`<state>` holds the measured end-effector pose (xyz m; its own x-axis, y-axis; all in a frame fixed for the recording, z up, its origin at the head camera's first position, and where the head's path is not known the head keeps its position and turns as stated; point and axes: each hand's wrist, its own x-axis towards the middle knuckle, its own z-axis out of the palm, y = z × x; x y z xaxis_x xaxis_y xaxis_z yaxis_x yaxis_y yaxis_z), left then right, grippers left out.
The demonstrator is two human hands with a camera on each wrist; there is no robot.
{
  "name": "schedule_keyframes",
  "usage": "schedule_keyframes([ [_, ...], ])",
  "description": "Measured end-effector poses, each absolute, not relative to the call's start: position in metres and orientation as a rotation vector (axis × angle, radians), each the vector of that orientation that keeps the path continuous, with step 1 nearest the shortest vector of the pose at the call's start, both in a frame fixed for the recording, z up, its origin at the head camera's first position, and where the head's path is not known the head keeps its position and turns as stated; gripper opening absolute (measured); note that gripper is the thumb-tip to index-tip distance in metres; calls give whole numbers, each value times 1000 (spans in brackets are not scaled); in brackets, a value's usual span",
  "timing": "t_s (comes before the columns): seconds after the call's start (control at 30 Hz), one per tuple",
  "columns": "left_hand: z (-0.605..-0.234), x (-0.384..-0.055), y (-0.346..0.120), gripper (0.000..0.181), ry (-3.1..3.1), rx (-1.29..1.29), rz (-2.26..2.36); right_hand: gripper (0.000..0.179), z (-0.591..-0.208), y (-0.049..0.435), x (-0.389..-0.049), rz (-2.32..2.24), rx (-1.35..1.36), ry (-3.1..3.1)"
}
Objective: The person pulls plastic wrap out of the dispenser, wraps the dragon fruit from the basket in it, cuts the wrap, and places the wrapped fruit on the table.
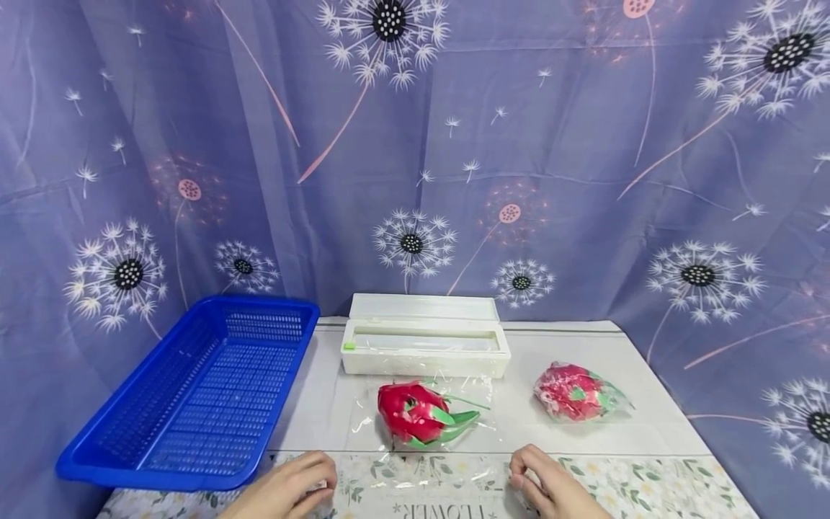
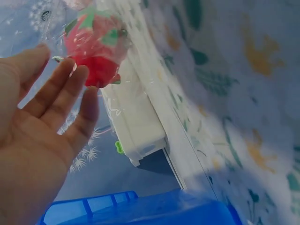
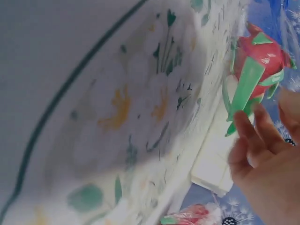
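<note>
A red dragon fruit (image 1: 408, 414) with green leafy tips lies on a sheet of clear plastic film (image 1: 470, 468) on the table. Right behind it, a white film dispenser box (image 1: 424, 364) stands with its lid raised. My left hand (image 1: 288, 486) is at the front left of the film, fingers loosely bent; thumb and fingertips stand apart in the left wrist view. Across from it, my right hand (image 1: 551, 483) hovers at the front right, fingers relaxed and thumb apart. Neither hand touches the fruit. A second dragon fruit (image 1: 573, 393), wrapped in clear film, lies to the right.
A blue plastic basket (image 1: 227, 404) takes up the left side of the table. Under everything lies a white and floral tablecloth (image 1: 648, 476). A purple curtain (image 1: 583, 216) with dandelion prints hangs behind and along both sides.
</note>
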<state>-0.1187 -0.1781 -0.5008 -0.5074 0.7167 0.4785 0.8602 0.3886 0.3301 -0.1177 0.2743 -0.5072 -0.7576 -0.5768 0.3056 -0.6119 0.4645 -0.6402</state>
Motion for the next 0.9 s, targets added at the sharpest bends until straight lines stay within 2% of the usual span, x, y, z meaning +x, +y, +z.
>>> schedule_keyframes([
  [0.1,-493,-117,-176,15,-2443,-1321,-954,16,-504,265,-118,1231,923,-2592],
  [0.37,-483,-120,-173,10,-2595,-1097,-1291,11,-490,239,-124,1355,329,-2399],
  [0.57,-481,-122,-169,13,-2587,-1056,-1315,5,-487,235,-131,1384,371,-2355],
  [0.7,-479,-126,-165,17,-2497,-1081,-1295,57,-494,241,-135,1208,493,-2528],
  [0.73,-478,-127,-164,19,-2474,-1088,-1287,66,-496,242,-136,1147,548,-2545],
  [0.8,-477,-127,-163,21,-2443,-1086,-1278,60,-499,245,-139,1043,633,-2514],
  [0.9,-477,-128,-162,20,-2430,-1063,-1261,31,-499,248,-142,1024,723,-2359],
])
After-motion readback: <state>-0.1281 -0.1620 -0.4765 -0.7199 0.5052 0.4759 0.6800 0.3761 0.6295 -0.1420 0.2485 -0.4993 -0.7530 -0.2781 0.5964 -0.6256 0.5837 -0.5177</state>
